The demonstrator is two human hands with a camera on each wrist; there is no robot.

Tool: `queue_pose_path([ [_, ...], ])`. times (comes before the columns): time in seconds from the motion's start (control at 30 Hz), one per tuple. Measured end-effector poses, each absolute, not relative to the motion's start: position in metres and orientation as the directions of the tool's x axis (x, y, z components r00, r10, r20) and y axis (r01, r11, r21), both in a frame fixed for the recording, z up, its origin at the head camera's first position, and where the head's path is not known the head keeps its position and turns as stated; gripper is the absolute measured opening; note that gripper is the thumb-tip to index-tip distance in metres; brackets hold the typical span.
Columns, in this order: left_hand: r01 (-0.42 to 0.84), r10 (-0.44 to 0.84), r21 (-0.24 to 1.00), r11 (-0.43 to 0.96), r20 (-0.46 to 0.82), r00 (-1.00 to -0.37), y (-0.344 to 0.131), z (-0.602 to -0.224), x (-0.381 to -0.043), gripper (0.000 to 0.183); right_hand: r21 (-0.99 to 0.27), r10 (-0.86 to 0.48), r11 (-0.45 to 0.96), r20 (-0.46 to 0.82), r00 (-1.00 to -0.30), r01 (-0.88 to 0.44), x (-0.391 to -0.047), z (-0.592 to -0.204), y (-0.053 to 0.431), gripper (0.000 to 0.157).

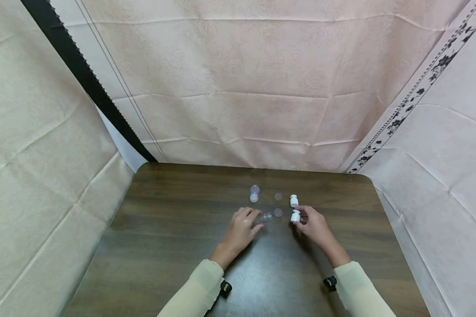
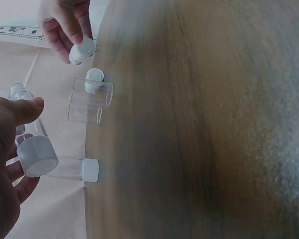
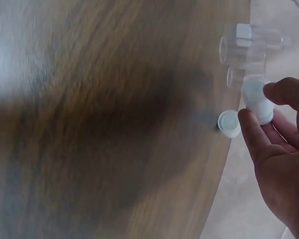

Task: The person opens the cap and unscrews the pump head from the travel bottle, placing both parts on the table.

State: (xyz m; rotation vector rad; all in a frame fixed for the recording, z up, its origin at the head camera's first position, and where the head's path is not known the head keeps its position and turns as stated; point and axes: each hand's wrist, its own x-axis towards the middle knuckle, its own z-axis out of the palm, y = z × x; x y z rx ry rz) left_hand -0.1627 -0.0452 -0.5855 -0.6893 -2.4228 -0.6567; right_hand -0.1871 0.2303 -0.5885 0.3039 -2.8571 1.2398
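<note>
My left hand (image 1: 238,229) grips a clear bottle (image 1: 265,217) with a white base (image 2: 37,157), tilted, thumb along its side. Between the thumb and fingers of my right hand (image 1: 315,225) is a small white pump top (image 3: 259,102), held above the table. Just beyond that hand stands another white pump top (image 1: 294,201), also seen in the right wrist view. Two clear cylindrical covers (image 2: 91,94) stand between the hands, one behind the other. Farther back, another clear bottle with a white base (image 1: 254,193) stands on the table.
Everything stands on a brown wooden table (image 1: 174,189) with rounded far corners. Pale cloth (image 1: 238,88) hangs behind the far edge and along both sides. A dark wrist strap (image 1: 225,288) shows below the left sleeve.
</note>
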Motion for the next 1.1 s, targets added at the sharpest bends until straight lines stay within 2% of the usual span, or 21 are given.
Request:
queue_pose_path([
  [0.23, 0.582, 0.323, 0.299, 0.757, 0.602, -0.73, -0.048, -0.588, -0.164, 0.04, -0.608, -0.227, 0.777, -0.028, -0.973, -0.164, -0.198, -0.587, 0.236, 0.044],
  [0.53, 0.575, 0.318, 0.311, 0.757, 0.593, -0.74, -0.05, -0.589, -0.164, 0.041, -0.568, -0.273, 0.802, -0.075, -0.959, -0.184, -0.203, -0.597, 0.24, 0.039],
  [1.1, 0.543, 0.304, 0.332, 0.772, 0.558, -0.772, -0.049, -0.59, -0.162, 0.04, -0.554, -0.294, 0.8, -0.027, -0.955, -0.23, -0.197, -0.598, 0.239, 0.044],
])
